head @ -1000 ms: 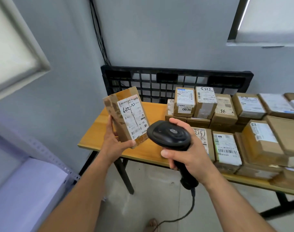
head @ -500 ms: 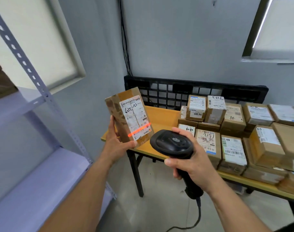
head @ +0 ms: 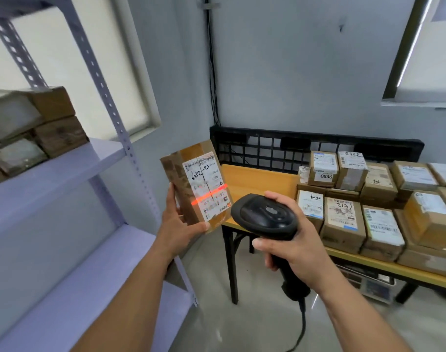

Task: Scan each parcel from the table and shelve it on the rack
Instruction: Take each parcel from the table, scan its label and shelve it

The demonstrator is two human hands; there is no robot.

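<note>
A: Parcel (head: 189, 174), where was it?
B: You held it upright in your left hand (head: 177, 224), thumb curled over its bottom corner, in the air just off the left end of the table (head: 257, 179). Open air lay between that table edge and the upright of the rack (head: 64, 171), with floor (head: 255, 313) beneath.
A: And the other hand?
B: Your right hand (head: 297, 252) gripped the scanner (head: 264, 215), fingers wrapped round its handle. Its red line (head: 209, 195) crossed the label (head: 204, 174).
A: Anything hard to make out?
B: Most of your fingers behind the parcel were hidden. The stacked boxes (head: 39, 123) on the rack were blurred and cut by the frame, and the cable (head: 303, 323) ran out below.
A: The room?
B: Orange wooden tabletop crowded with labelled parcels (head: 369, 212), black grid pallet (head: 293, 146) behind, grey walls (head: 305, 72), glossy pale floor.
</note>
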